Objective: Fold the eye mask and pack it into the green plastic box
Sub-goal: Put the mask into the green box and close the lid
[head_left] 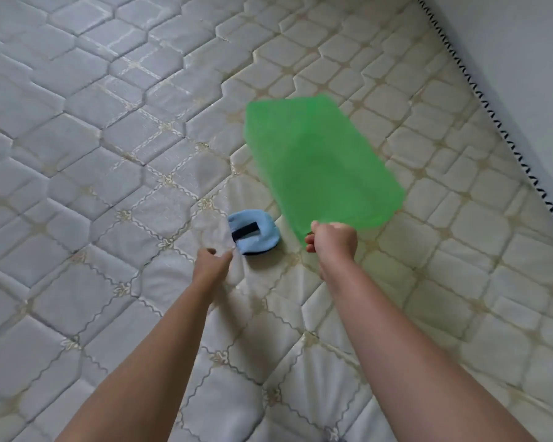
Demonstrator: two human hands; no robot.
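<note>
The right hand point(332, 239) grips the blurred translucent green plastic box point(320, 161) by its near edge, fingers curled; the left hand point(212, 263), fingers loosely apart and holding nothing, lies beside the folded light-blue fabric eye mask point(254, 232) on the quilted white mattress point(109, 154).

Eye mask point(253, 233) on mattress point(109, 154), box point(320, 161) just right of it, wall point(524, 43) far right

1. Green plastic box point(320, 164): translucent plastic; surface detail blurred.
2. Eye mask point(254, 236): soft, matt light-blue cloth with a dark strap and dark edging.
3. Mattress point(109, 138): quilted off-white fabric, faint sheen, stitched pattern.
</note>
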